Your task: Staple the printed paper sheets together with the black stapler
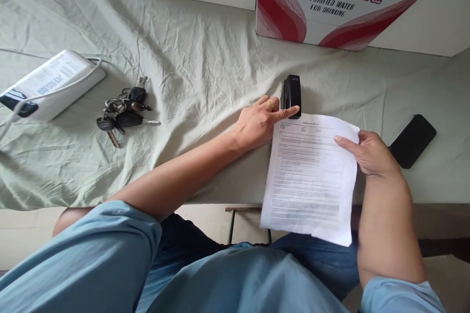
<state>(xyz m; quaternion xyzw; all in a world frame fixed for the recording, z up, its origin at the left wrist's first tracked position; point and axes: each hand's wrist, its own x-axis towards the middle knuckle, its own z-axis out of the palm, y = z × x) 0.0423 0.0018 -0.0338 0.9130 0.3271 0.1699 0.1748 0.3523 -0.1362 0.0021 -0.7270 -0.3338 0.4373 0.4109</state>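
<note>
Your left hand (259, 122) lies on the cloth-covered desk (205, 58), fingers stretched out loose and gripping nothing, the forefinger tip touching the near end of the black stapler (292, 94). The stapler stands just beyond the top edge of the printed sheet (310, 176), close to its top left corner.

Your right hand (367, 154) grips the sheet by its right edge, fingers closed on the paper with the thumb across the printed face. The sheet's upper half rests on the desk; its lower half hangs past the desk's near edge, over your lap.

To the right, a black phone (413, 140) lies flat just beside your right hand, with bare cloth running from it to the desk's right side. At the back, a red-and-white Wahaha carton (330, 5) stands against the far edge, with a strip of bare cloth between it and the stapler.

To the left, a bunch of keys (123, 112) lies well apart from your left hand, with wrinkled cloth between. Farther left sits a white box (51, 85) with a white cable looped over it, near the desk's left edge.
</note>
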